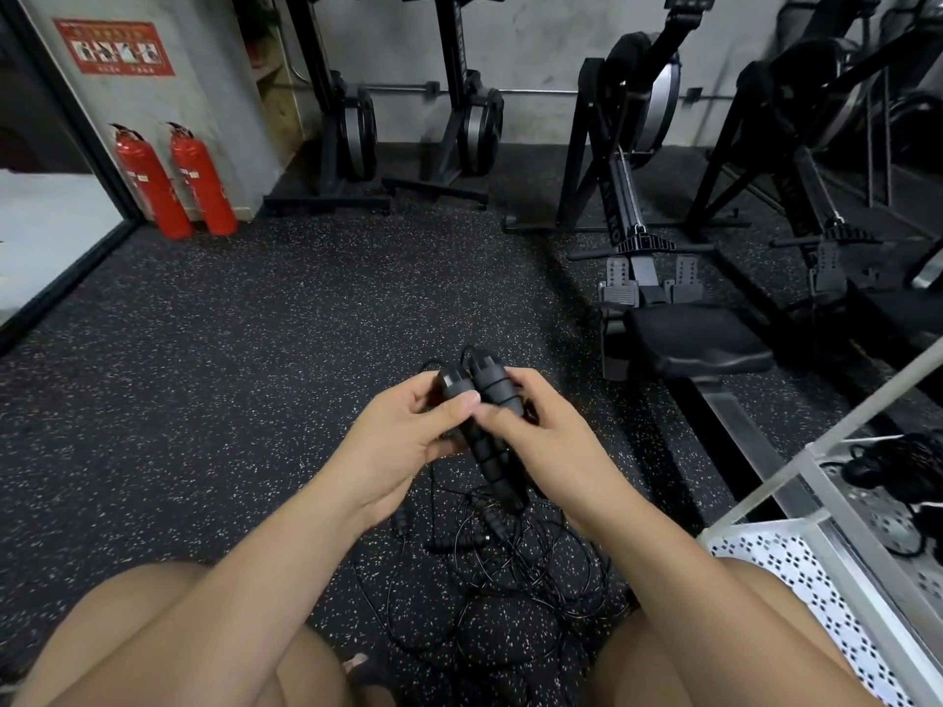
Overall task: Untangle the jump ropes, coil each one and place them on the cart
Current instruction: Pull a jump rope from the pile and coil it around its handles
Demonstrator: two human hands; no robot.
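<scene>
You're squatting on the speckled floor (245, 349) and holding a pair of black handles (487, 426) side by side in front of you. Your left hand (403, 436) is curling its fingers (426, 389) round the nearer handle, thumb pressing across the top. Your right hand (543, 433) is wrapping round the ribbed handle next to it. Both hands are gripping, neither is spread.

A thin cord (433, 482) is hanging from the handles into the tangle (510, 579) on the floor between your knees. Other handles are lying in that mess, and the loops are crossing each other too much to say which cord belongs to which.

By my read, you're in the untangling step: you're matching up the two ends of one rope, and coiling isn't started on this one. Next, you're probably looking at lifting the pair and drawing the cord free of the pile. Go slowly, because a hard pull looks likely to tighten the crossings.

The cart (765, 530) is standing just to your right, and a dark bundle of rope (888, 466) is lying on a shelf of it.
</scene>
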